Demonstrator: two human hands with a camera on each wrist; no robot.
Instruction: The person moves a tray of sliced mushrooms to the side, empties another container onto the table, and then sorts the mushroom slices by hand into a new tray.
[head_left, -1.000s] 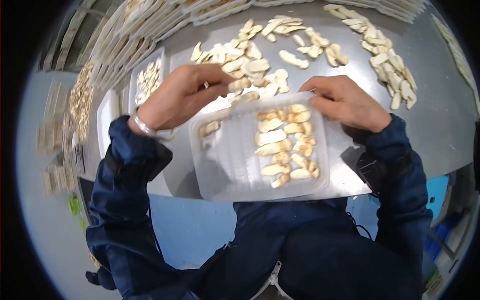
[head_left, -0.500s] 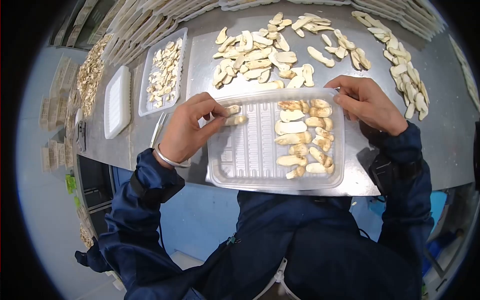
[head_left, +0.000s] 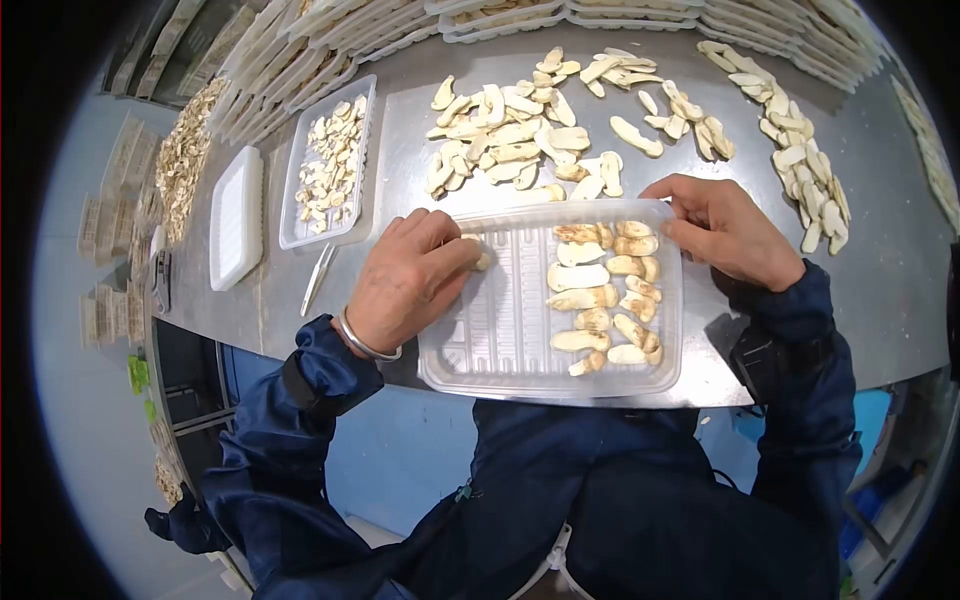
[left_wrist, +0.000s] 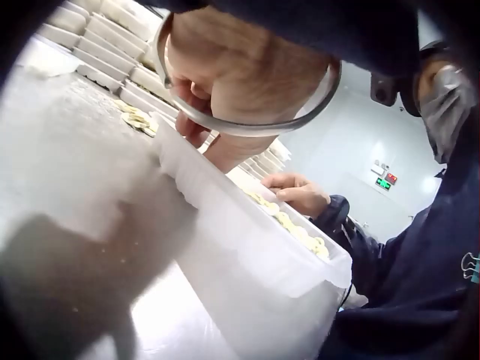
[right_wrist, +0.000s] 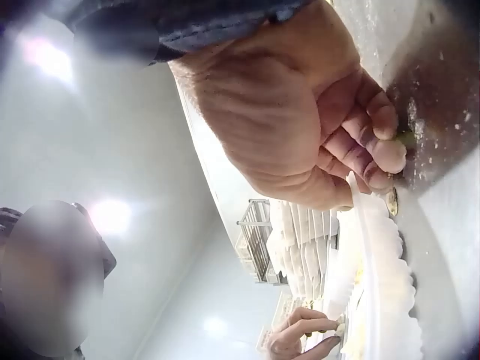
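A translucent plastic tray (head_left: pixel 510 375) lies near the table's front edge, with two columns of sliced mushrooms (head_left: pixel 582 298) laid along its right half. At its upper left corner my left hand (head_left: pixel 405 275) reaches in over the rim. Thumb and fingers there pinch a small pale mushroom slice (head_left: pixel 482 261), mostly covered by the hand; the right wrist view shows this pinch too. On the opposite upper corner, my right hand (head_left: pixel 728 228) holds the tray's rim between thumb and fingers. In the left wrist view, the tray wall (left_wrist: pixel 247 262) hides the left fingertips.
Beyond the tray lies a loose pile of mushroom slices (head_left: pixel 510 130), with a long row of slices (head_left: pixel 800 150) to the right. A tray of small pieces (head_left: pixel 285 225), an upturned white tray (head_left: pixel 236 220) and tweezers (head_left: pixel 318 280) are on the left. Stacked filled trays (head_left: pixel 640 15) line the back.
My left hand has come from the pile behind the tray to the tray's upper left corner with a mushroom slice. The right hand keeps its hold on the rim.
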